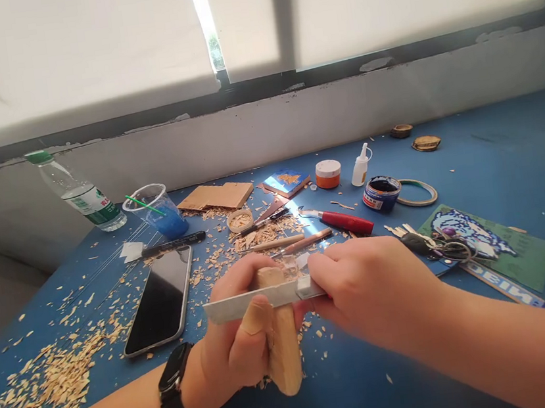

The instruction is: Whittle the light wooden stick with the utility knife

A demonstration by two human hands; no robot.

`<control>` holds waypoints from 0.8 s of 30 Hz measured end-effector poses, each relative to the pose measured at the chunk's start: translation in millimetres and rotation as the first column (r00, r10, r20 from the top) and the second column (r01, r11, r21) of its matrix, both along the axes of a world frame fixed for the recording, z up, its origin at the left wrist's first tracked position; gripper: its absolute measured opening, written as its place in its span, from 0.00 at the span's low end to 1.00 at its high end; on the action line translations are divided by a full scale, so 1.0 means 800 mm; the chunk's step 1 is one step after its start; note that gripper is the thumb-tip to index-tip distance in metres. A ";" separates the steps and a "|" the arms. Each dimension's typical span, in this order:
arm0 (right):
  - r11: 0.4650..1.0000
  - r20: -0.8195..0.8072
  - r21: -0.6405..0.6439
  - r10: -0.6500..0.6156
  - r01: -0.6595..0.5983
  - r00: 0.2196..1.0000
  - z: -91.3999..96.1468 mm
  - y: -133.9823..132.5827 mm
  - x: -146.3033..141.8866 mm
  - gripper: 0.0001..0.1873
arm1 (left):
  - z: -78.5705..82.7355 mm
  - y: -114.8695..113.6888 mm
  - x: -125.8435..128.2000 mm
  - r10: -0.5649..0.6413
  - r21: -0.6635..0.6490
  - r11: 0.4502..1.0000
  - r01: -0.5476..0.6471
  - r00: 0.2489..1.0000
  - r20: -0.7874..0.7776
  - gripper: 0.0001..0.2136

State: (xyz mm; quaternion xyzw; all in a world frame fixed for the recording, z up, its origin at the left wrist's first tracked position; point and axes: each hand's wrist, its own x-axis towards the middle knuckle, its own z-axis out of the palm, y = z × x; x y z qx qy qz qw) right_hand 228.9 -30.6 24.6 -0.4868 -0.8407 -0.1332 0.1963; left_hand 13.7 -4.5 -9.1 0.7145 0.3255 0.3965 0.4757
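Observation:
My left hand is wrapped round a pale, partly carved piece of wood, held upright above the table. A bandage covers the thumb, which presses against the knife blade. In my right hand is a knife with a long flat blade, its handle mostly hidden by the fingers. The blade lies across the upper part of the wood and points left. A smartphone rests to the left of my left hand. Just beyond my hands lies a red-handled hooked carving knife.
Wood shavings cover much of the blue table. At the back left stand a water bottle and a plastic cup of blue liquid. A glue bottle, a roll of tape and keys are on the right.

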 end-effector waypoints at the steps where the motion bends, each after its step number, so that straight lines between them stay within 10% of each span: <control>1: 1.000 0.010 -0.016 -0.010 0.010 1.000 0.000 0.000 -0.001 0.16 | 0.000 0.000 0.000 0.043 0.040 0.998 -0.042 0.999 -0.022 0.20; 11: 0.971 0.028 -0.161 -0.172 0.174 0.985 0.006 0.004 -0.002 0.31 | 0.008 0.003 0.007 0.169 0.171 0.973 -0.154 0.983 -0.074 0.21; 19: 0.950 0.013 -0.264 0.178 -0.169 0.984 0.025 0.001 -0.001 0.14 | 0.000 0.012 0.001 0.004 0.033 0.999 -0.004 1.000 -0.022 0.28; 24: 0.898 -0.014 -0.317 0.316 -0.304 0.949 0.028 -0.004 -0.003 0.17 | 0.015 0.014 -0.004 -0.134 0.221 0.963 0.156 0.985 -0.111 0.27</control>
